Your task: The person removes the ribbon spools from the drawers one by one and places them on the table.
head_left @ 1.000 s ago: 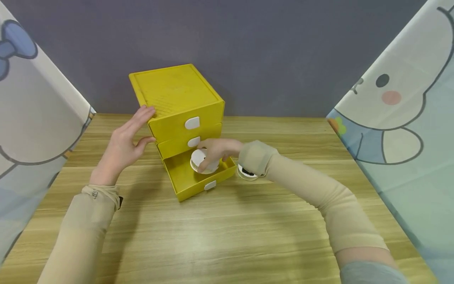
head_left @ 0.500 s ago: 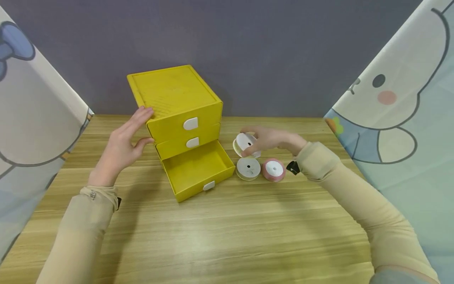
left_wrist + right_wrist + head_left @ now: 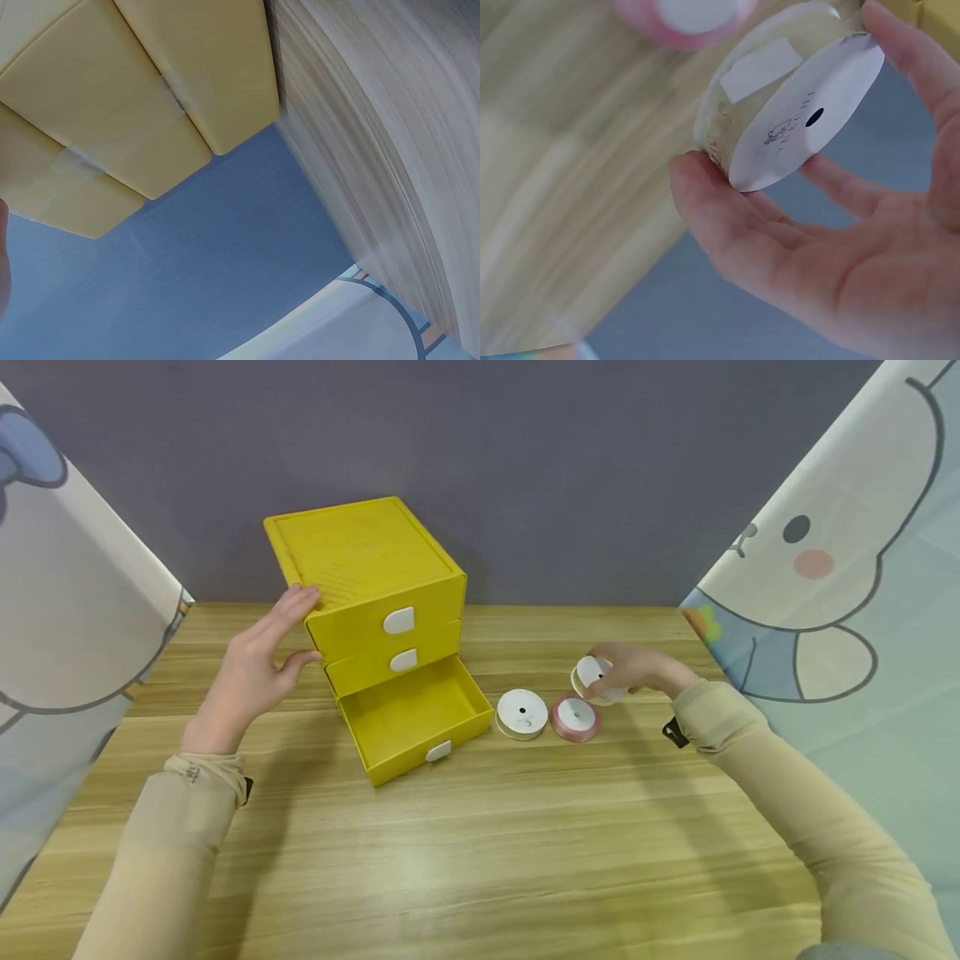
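Observation:
My right hand [image 3: 637,668] pinches a white-sided ribbon spool [image 3: 591,677] by its rim. In the right wrist view, thumb and fingers hold this cream ribbon spool [image 3: 802,120] tilted, its printed face and dark centre hole showing. My left hand [image 3: 255,664] rests with fairly straight fingers against the left side of a yellow drawer cabinet [image 3: 367,552], its thumb near the front corner. The cabinet's bottom drawer [image 3: 412,710] is pulled out, with nothing seen inside; the upper two are shut. The left wrist view shows the cabinet's taped side [image 3: 112,97] and barely any hand.
A white ribbon spool [image 3: 522,713] lies flat just right of the drawer, and a pink ribbon spool [image 3: 575,719] lies beside it, just in front of the held spool. All stand on a wooden table [image 3: 450,860]. A grey wall [image 3: 570,485] rises behind; printed cloths [image 3: 825,593] flank both sides.
My right hand has carried the ribbon spool out of the bottom drawer and rightward to a place behind the pink spool. My left hand has stayed at the cabinet.

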The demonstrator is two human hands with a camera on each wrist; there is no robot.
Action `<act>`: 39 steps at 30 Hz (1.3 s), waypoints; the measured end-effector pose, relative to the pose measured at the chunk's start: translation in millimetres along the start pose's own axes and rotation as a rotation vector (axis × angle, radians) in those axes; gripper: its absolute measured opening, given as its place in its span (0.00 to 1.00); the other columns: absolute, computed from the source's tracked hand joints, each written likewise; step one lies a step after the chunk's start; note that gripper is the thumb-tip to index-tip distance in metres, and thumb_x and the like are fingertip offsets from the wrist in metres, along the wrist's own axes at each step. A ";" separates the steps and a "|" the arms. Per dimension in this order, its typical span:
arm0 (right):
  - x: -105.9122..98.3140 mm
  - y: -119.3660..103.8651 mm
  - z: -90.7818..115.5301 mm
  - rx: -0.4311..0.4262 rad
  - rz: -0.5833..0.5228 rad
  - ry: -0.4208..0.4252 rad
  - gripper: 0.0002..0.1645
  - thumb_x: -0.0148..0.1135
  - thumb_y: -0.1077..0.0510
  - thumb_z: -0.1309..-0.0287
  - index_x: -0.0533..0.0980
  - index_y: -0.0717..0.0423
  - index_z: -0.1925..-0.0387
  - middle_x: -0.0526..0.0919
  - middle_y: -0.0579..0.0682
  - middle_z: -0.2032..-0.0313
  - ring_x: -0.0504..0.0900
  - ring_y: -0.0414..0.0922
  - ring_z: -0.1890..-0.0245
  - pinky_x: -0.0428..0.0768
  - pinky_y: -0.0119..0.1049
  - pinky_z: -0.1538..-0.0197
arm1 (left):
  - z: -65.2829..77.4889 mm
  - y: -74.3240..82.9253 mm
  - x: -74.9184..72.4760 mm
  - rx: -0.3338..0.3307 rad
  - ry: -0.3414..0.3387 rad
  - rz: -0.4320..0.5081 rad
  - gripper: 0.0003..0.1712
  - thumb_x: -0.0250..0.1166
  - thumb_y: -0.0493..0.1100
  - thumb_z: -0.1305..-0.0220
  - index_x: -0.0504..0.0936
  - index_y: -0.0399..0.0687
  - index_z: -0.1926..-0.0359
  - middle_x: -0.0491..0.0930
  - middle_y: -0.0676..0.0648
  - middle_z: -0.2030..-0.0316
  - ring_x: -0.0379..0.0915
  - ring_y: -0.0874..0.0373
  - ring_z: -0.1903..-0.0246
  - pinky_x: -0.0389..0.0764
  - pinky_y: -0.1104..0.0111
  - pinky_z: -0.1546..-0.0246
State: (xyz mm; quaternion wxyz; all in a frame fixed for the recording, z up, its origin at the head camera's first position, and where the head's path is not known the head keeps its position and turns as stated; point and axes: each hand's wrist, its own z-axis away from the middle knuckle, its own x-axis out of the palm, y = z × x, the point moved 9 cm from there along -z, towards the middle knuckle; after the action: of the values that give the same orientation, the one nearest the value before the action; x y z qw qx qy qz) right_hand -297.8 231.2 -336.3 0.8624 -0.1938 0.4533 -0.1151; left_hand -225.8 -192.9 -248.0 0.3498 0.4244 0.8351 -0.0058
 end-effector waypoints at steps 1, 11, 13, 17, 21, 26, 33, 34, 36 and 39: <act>0.1 7.1 -0.1 0.016 0.000 -0.002 0.51 0.69 0.50 0.48 0.53 0.63 0.30 0.67 0.64 0.42 0.75 0.53 0.53 0.80 0.44 0.60 | 0.0 0.0 0.4 0.000 -0.003 0.000 0.44 0.70 0.20 0.56 0.69 0.41 0.34 0.70 0.38 0.35 0.60 0.55 0.30 0.59 0.85 0.33; 6.5 57.1 2.6 0.081 -0.039 -0.013 0.55 0.69 0.51 0.48 0.49 0.68 0.30 0.61 0.71 0.38 0.71 0.60 0.46 0.79 0.54 0.50 | 1.6 -1.8 0.4 -0.008 -0.008 -0.008 0.44 0.69 0.20 0.55 0.69 0.40 0.34 0.70 0.38 0.35 0.60 0.56 0.30 0.59 0.85 0.33; 10.4 64.9 1.6 0.090 -0.058 -0.017 0.56 0.70 0.52 0.49 0.49 0.69 0.30 0.61 0.72 0.39 0.72 0.60 0.47 0.80 0.52 0.51 | 1.6 -1.9 0.4 -0.010 -0.008 -0.006 0.44 0.69 0.20 0.55 0.69 0.40 0.35 0.70 0.38 0.35 0.60 0.56 0.30 0.59 0.85 0.33; 19.1 79.0 -1.0 0.110 -0.069 -0.028 0.58 0.71 0.52 0.50 0.47 0.70 0.29 0.60 0.74 0.38 0.72 0.61 0.46 0.80 0.50 0.51 | 1.5 -1.3 -0.1 -0.013 0.002 0.008 0.44 0.70 0.20 0.56 0.70 0.41 0.35 0.71 0.39 0.35 0.61 0.54 0.30 0.59 0.85 0.33; 25.1 86.5 -3.0 0.108 -0.080 -0.022 0.58 0.72 0.53 0.52 0.48 0.71 0.30 0.61 0.74 0.39 0.73 0.59 0.48 0.80 0.45 0.54 | 1.4 -1.9 0.5 -0.018 -0.002 0.001 0.44 0.70 0.20 0.56 0.70 0.41 0.35 0.70 0.39 0.35 0.61 0.54 0.30 0.59 0.85 0.33; 29.1 86.9 -3.2 0.095 -0.091 -0.021 0.58 0.71 0.55 0.52 0.48 0.72 0.30 0.59 0.74 0.38 0.71 0.61 0.46 0.80 0.52 0.50 | 1.8 -3.9 2.3 -0.024 -0.033 -0.026 0.43 0.69 0.22 0.53 0.68 0.39 0.34 0.69 0.39 0.35 0.59 0.56 0.29 0.58 0.84 0.32; 30.8 81.4 -4.7 0.025 -0.020 0.064 0.57 0.73 0.56 0.57 0.51 0.77 0.33 0.65 0.75 0.42 0.72 0.64 0.47 0.78 0.51 0.47 | 2.3 -4.6 2.1 -0.014 -0.022 -0.023 0.42 0.69 0.21 0.53 0.68 0.39 0.34 0.70 0.38 0.35 0.59 0.58 0.29 0.59 0.84 0.32; 31.0 81.3 -4.8 0.019 -0.013 0.076 0.57 0.73 0.57 0.57 0.52 0.78 0.33 0.66 0.75 0.42 0.72 0.64 0.47 0.78 0.50 0.47 | 2.2 -4.4 2.0 -0.015 -0.021 -0.022 0.42 0.69 0.21 0.53 0.69 0.39 0.34 0.70 0.38 0.35 0.59 0.58 0.29 0.59 0.84 0.32; 31.5 81.6 -4.4 0.023 -0.005 0.084 0.58 0.74 0.56 0.58 0.51 0.77 0.33 0.66 0.76 0.42 0.71 0.65 0.47 0.77 0.51 0.46 | 2.0 -4.4 2.2 -0.017 -0.023 -0.022 0.42 0.69 0.22 0.53 0.69 0.39 0.34 0.70 0.38 0.36 0.58 0.58 0.29 0.59 0.84 0.32; 32.1 82.4 -3.4 0.022 -0.015 0.090 0.58 0.73 0.57 0.57 0.50 0.77 0.33 0.63 0.77 0.40 0.69 0.66 0.45 0.76 0.55 0.44 | 1.8 -4.4 2.9 -0.021 -0.033 -0.024 0.42 0.69 0.22 0.52 0.68 0.39 0.34 0.70 0.38 0.35 0.58 0.58 0.29 0.58 0.84 0.31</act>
State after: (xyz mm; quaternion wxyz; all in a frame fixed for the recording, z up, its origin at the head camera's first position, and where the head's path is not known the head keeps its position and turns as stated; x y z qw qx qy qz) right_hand -280.7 292.5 -397.9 0.8423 -0.1822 0.4888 -0.1355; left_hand -229.1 -194.3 -252.3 0.3679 0.4103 0.8344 -0.0082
